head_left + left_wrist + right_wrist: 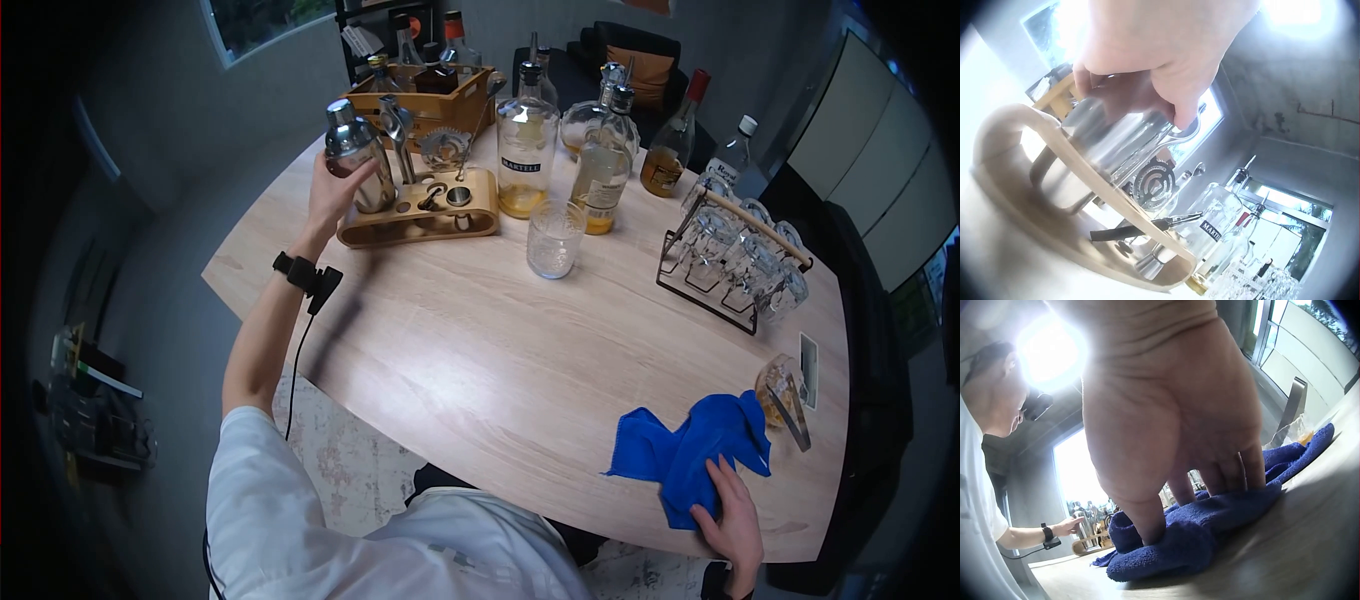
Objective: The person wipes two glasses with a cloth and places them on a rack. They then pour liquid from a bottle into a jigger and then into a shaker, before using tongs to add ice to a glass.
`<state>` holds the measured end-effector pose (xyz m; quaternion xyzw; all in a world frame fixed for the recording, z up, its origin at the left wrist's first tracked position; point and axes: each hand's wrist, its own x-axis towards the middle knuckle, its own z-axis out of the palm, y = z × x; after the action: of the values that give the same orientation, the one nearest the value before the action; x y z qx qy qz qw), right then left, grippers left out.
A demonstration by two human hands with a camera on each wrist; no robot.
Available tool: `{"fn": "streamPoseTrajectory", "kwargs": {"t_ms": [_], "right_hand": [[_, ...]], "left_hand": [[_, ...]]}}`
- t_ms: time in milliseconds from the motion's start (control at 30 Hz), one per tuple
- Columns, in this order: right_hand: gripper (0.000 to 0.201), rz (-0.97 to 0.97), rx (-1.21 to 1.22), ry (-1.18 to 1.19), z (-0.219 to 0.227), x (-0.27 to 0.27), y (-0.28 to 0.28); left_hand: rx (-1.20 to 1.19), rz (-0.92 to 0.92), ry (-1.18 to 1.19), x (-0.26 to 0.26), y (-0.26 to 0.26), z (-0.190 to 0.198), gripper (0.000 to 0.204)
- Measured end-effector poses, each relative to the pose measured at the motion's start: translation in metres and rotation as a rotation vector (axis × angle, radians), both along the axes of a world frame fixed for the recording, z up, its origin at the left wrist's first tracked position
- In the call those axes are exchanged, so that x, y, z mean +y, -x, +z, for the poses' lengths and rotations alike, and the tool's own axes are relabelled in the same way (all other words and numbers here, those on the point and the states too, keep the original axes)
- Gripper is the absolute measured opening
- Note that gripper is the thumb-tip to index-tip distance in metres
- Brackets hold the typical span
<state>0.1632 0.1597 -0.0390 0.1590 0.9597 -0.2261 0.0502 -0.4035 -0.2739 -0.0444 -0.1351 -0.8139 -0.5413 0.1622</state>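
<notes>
In the head view my left hand [340, 190] grips a steel cocktail shaker [375, 190] around its upper body. The shaker stands upright in a slot of the wooden bar-tool stand [420, 232]. Up close in the left wrist view, the fingers wrap the shaker [1107, 137] from above, and a strainer [1155, 182] and a jigger [1150, 265] show beside it. At the near right, my right hand [733, 515] rests on a crumpled blue cloth [690, 450]. The right wrist view shows its fingers and thumb spread and reaching down onto the cloth [1210, 519].
A cut-glass tumbler [555, 240] stands mid-table. Behind it are a Martell bottle [525, 150] and several others. A rack of glass mugs [735, 255] is at the right, above a glass bowl with tongs [780, 390]. A wooden crate of bottles [440, 105] sits at the back left.
</notes>
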Motion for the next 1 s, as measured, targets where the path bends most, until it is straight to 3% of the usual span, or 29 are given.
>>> {"fn": "streamPoseTrajectory", "kwargs": {"t_ms": [333,533,600,667,767,1000], "right_hand": [[0.068,-0.016,0.014,0.007,-0.004,0.000,-0.002],[0.068,-0.020,0.004,0.011,-0.002,0.000,0.001],[0.068,-0.023,-0.007,0.011,-0.002,0.001,0.001],[0.068,-0.012,-0.014,0.010,-0.002,0.002,0.001],[0.070,-0.031,-0.062,0.043,0.004,0.000,0.003],[0.070,-0.031,-0.060,0.053,0.002,0.000,0.003]], "left_hand": [[0.292,0.045,-0.356,-0.007,-0.023,0.045,0.055],[0.137,-0.086,-0.262,-0.027,-0.086,0.046,0.053],[-0.082,-0.267,-0.125,-0.025,-0.124,0.044,0.061],[-0.083,-0.324,-0.187,-0.005,-0.169,0.025,0.065],[-0.211,-0.355,-0.120,-0.001,-0.196,0.012,0.066],[-0.190,-0.341,0.063,0.010,-0.226,0.009,0.076]]}}
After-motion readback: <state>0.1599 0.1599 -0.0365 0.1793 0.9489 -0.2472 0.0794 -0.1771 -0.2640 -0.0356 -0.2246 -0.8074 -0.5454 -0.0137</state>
